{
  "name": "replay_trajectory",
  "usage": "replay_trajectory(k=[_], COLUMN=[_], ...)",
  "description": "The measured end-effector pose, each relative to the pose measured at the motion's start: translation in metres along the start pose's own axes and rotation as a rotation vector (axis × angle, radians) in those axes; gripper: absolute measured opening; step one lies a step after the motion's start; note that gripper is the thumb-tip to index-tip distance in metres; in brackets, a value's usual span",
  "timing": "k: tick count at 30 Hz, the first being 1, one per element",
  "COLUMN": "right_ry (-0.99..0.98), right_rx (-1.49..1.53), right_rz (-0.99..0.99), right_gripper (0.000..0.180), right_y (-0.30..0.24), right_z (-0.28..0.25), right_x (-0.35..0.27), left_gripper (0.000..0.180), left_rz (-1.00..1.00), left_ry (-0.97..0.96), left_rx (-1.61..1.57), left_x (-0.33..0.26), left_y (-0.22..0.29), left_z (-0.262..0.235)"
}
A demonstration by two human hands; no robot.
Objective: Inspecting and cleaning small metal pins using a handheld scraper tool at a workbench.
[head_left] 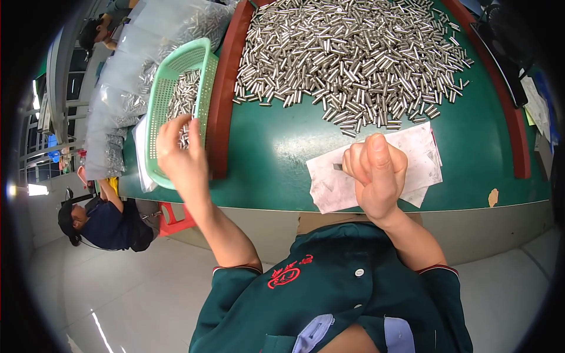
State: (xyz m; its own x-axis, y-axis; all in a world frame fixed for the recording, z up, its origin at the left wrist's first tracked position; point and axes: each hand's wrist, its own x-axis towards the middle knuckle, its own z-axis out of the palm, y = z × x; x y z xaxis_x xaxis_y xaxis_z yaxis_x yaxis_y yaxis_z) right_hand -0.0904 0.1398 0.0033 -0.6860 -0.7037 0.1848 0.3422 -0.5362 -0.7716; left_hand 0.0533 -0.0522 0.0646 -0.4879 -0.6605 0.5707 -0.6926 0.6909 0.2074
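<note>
My left hand [183,154] is over the near end of a light green plastic basket [154,126], fingers bent and thumb apart, with nothing visible between them. Short shiny metal pins [185,94] lie inside the basket. Closed into a fist, my right hand [376,173] is above a stained whitish cloth [329,191] at the table's front edge. The end of a metal pin [338,167] sticks out on the fist's left side; the rest is hidden by the fingers. Just beyond the cloth spreads a large heap of similar metal pins [353,53].
Dark red rails [225,94] edge the green tabletop [265,159] on both sides. Clear plastic bags of metal parts [126,94] line the left, beyond the basket. A dark flat device [500,65] lies past the right rail. Another person [112,220] is at the left near a red stool [175,219].
</note>
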Motion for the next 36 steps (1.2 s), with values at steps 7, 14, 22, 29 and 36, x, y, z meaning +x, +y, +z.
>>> replay_trajectory(k=[7, 14, 22, 29, 36], right_ry=[0.029, 0.031, 0.029, 0.042, 0.049], right_rx=[0.079, 0.07, 0.018, 0.009, 0.003], right_rz=[-0.009, 0.001, 0.014, 0.021, 0.037], right_gripper=[0.043, 0.043, 0.041, 0.042, 0.042], right_y=[-0.001, -0.002, -0.002, -0.005, -0.005], right_z=[-0.001, 0.0, -0.002, 0.0, 0.002], right_x=[0.001, 0.001, 0.001, 0.001, 0.0], left_gripper=[0.013, 0.013, 0.009, 0.009, 0.01], left_rz=[0.058, 0.038, 0.376, 0.494, 0.527], left_ry=[-0.234, -0.27, -0.442, -0.396, -0.357], left_rx=[-0.328, -0.313, -0.133, -0.013, 0.003], left_x=[-0.012, -0.016, -0.024, -0.023, -0.025], left_y=[0.056, 0.057, 0.069, 0.071, 0.067], left_z=[0.064, 0.083, 0.052, 0.054, 0.056])
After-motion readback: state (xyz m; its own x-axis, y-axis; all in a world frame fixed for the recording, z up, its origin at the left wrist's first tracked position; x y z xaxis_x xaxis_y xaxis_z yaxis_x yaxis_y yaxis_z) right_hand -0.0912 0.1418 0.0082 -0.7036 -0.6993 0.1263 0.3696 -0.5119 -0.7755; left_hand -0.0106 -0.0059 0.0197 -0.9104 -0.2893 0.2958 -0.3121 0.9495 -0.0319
